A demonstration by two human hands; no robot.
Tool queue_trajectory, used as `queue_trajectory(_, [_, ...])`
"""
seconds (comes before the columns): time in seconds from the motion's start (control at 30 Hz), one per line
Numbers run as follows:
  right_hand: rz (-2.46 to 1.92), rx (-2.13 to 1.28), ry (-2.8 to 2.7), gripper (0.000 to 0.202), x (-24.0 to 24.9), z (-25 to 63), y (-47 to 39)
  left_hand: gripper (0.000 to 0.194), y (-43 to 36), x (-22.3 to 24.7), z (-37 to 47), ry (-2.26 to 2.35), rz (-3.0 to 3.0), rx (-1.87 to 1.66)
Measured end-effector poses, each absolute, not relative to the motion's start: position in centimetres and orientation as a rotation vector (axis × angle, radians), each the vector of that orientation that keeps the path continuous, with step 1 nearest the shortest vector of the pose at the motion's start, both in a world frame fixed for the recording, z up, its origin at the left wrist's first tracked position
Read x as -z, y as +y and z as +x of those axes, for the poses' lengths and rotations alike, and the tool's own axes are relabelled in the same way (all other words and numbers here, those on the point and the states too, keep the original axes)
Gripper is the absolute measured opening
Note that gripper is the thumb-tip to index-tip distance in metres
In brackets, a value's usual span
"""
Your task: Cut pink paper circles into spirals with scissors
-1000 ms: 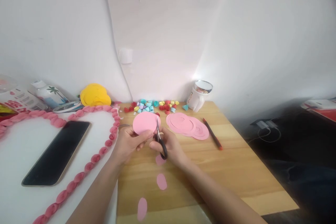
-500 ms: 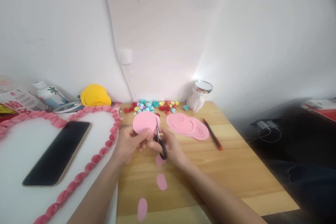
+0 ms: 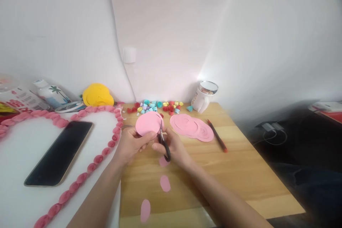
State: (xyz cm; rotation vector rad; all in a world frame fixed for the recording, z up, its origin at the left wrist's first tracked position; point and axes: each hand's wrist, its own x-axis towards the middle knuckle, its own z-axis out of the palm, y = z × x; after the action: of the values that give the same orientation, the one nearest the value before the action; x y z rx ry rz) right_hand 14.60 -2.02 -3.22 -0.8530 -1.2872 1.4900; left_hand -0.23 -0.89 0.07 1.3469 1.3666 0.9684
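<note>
My left hand (image 3: 136,142) pinches the lower edge of a round pink paper (image 3: 146,123) above the wooden table. Black-handled scissors (image 3: 165,146) are in my right hand (image 3: 173,146), with the fingers closed round the handles. Their blades point away from me and lie at the right side of the paper, where a curved slit runs near the rim. Small pink paper ovals (image 3: 165,183) lie on the table below my hands. To the right rests an overlapping pile of pink paper circles with spiral cuts (image 3: 184,124).
A white board (image 3: 101,128) edged with pink rolled flowers bears a phone (image 3: 60,153) at left. Coloured paper rolls (image 3: 149,107), a mug (image 3: 204,96), a red-black pen (image 3: 217,136), yellow paper (image 3: 97,94) and a bottle (image 3: 52,94) stand or lie around.
The curved slit along the paper's upper right rim shows more clearly, and the scissor blades have shifted slightly. The whole view has moved a little. Both hands keep their holds.
</note>
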Motion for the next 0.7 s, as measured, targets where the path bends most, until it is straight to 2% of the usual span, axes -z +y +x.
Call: queue_trajectory(0.7, [-0.922,-1.470,-1.355,0.042,3.11,14.68,-2.04,0.026,-0.53,0.39,-0.49,1.260,1.308,-1.050])
